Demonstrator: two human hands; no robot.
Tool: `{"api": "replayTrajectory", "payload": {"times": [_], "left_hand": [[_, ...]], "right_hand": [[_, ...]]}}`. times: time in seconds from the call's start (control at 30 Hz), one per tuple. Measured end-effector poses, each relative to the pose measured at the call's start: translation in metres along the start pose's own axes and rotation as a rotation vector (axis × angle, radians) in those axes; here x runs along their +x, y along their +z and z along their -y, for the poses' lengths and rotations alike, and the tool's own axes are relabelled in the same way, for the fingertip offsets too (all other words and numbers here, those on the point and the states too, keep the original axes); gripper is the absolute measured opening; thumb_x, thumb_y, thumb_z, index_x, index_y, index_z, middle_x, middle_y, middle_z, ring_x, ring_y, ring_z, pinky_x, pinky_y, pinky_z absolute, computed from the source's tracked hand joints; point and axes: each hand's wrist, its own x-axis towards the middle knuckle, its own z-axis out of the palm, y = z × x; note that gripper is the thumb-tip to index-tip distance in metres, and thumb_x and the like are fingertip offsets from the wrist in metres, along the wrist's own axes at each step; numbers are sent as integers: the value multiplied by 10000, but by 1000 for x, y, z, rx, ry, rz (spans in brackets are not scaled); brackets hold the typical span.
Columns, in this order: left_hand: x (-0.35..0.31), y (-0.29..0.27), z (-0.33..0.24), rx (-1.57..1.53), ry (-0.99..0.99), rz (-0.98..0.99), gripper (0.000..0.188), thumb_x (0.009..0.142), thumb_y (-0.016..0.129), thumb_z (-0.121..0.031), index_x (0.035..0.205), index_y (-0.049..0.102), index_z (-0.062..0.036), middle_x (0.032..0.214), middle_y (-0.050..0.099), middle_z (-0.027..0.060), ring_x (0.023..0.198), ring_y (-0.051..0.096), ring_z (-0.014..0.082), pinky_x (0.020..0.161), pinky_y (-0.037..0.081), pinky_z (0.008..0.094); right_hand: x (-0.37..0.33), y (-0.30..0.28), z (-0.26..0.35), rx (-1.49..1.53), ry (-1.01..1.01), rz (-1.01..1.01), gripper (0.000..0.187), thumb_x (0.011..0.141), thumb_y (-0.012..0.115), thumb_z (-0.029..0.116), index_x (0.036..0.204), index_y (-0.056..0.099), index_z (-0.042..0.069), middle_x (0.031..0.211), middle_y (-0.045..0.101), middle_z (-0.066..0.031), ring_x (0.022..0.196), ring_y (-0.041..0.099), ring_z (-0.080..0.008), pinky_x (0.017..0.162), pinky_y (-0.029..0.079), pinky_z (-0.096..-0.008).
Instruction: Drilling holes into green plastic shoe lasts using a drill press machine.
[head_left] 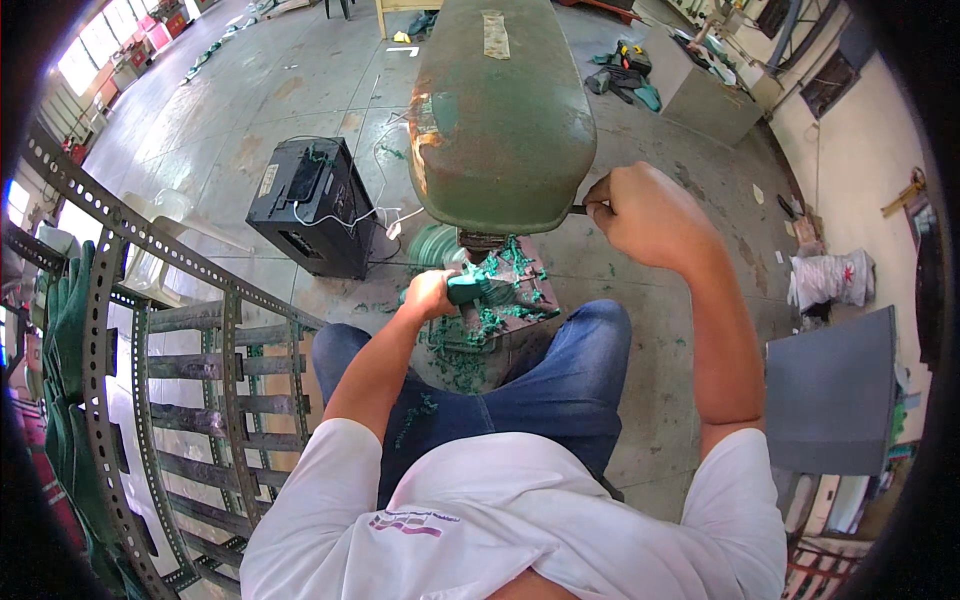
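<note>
A big green machine head, like a drill press [500, 130], stands right in front of me. My right hand [640, 215] is closed round a dark lever [578, 209] that sticks out of its right side. Under the head, by the dark chuck [482, 243], my left hand [430, 294] grips a dark green piece [466, 289]; its far end is lost among the shavings. Curly green shavings [488, 322] cover the small work table [536, 305], and more lie on the floor below and on my jeans. The tool's tip is hidden.
On the floor to the left stands a black speaker-like box [310, 205] with a white cable. A perforated metal rack [225, 370] is close on my left, with green lengths hanging from it. To the right are a grey panel [832, 390] and a white sack [832, 278].
</note>
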Motion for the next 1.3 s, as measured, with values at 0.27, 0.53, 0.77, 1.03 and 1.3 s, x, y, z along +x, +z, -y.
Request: {"api": "replayTrajectory", "payload": {"times": [0.27, 0.53, 0.77, 1.03, 1.3], "left_hand": [[4, 4, 10, 13, -21, 25, 820, 550, 979, -228, 1330, 737, -147, 1197, 798, 148, 1151, 741, 379, 994, 593, 479], [2, 2, 5, -39, 7, -40, 758, 559, 968, -231, 1279, 748, -146, 1158, 800, 149, 1104, 749, 388, 961, 596, 490], [7, 8, 13, 8, -15, 31, 766, 565, 978, -252, 1287, 738, -163, 1166, 798, 139, 1113, 748, 380, 957, 599, 491], [4, 1, 5, 5, -4, 6, 785, 564, 985, -249, 1302, 732, -163, 1177, 797, 138, 1129, 745, 374, 972, 596, 482], [5, 6, 10, -3, -21, 22, 804, 556, 998, -262, 1310, 732, -171, 1171, 798, 136, 1129, 745, 374, 967, 595, 487]], "right_hand": [[-13, 6, 15, 103, 76, -74, 251, 927, 687, 173, 1074, 839, 37, 1009, 748, -302, 975, 739, -488, 889, 598, -552], [-31, 34, 15, 65, 53, -246, 206, 965, 701, 192, 1066, 849, 92, 911, 764, -242, 886, 753, -449, 804, 603, -531], [-45, 54, 23, 59, 41, -255, 210, 1014, 665, 230, 1052, 815, 87, 796, 730, -232, 794, 743, -464, 719, 595, -556], [-51, 71, 22, 52, 40, -317, 239, 1034, 640, 242, 1148, 811, 121, 779, 733, -210, 757, 750, -434, 685, 594, -546], [-56, 80, 25, 35, 42, -340, 280, 1034, 639, 232, 1212, 813, 104, 759, 728, -181, 737, 751, -406, 665, 592, -521]]}}
